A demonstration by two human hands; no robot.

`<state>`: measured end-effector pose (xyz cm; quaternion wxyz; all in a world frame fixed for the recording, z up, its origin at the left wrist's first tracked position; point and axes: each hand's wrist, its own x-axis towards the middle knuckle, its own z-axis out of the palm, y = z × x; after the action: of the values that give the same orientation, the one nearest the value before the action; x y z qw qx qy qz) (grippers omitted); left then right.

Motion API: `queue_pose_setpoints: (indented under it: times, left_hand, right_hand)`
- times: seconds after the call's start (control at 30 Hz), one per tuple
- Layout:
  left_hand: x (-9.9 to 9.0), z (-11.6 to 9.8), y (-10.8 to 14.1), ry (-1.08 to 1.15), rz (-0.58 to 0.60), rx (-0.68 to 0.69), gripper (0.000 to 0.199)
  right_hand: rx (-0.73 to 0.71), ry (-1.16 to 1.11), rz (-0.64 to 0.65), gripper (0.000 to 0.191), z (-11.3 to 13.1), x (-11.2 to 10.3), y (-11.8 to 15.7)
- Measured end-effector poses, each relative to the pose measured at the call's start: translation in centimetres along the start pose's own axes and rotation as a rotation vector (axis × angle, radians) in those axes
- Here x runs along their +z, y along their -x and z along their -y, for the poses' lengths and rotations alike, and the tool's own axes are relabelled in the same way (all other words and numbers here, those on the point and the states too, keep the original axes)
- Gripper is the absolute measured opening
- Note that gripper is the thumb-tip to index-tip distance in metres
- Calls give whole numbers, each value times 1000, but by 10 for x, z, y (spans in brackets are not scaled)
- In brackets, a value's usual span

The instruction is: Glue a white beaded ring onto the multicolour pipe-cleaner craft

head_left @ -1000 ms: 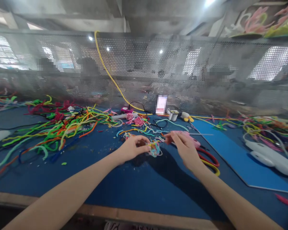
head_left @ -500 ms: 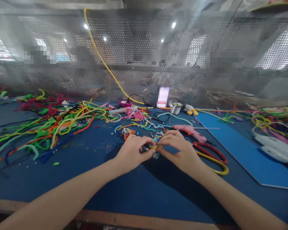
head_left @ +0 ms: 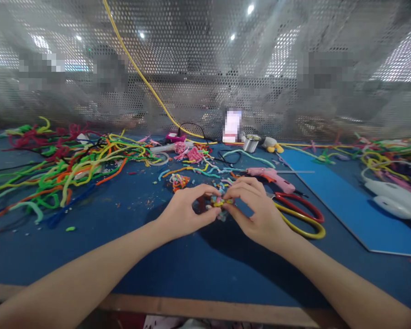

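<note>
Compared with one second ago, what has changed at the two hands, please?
The right hand was apart; it moved leftward, toward the left hand, and now also grips the small colourful piece. The view tilted downward, so everything appears higher. Unchanged: the left hand holds the piece; the pink glue gun and the red-and-yellow-handled scissors lie on the table.

One left hand (head_left: 188, 212) and one right hand (head_left: 256, 211), two in all, share one multicoloured piece (head_left: 219, 201). The bench (head_left: 178, 274) carries one pink glue gun (head_left: 277, 179), one pair of scissors (head_left: 299, 214), one blue board (head_left: 345, 214), one metal tin (head_left: 251, 144), one magenta box (head_left: 175, 137) and one lit screen (head_left: 232, 125). One yellow cord (head_left: 133, 62) shows, while the chenille stems (head_left: 113, 174) are too tangled to count.
</note>
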<state>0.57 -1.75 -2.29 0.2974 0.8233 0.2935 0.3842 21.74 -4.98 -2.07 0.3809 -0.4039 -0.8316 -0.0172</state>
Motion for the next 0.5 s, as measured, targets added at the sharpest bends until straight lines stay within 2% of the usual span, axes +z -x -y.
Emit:
queue_pose_setpoints:
  times: [0.33,0.5]
  left_hand:
    - [3,9,1,17,11,-13,26]
    - [4,15,1,-10,68,-8,39]
  right_hand:
    - [38,-66,32,8,-4,0,-3]
    - [36,-80,36,14,-13,0,-4]
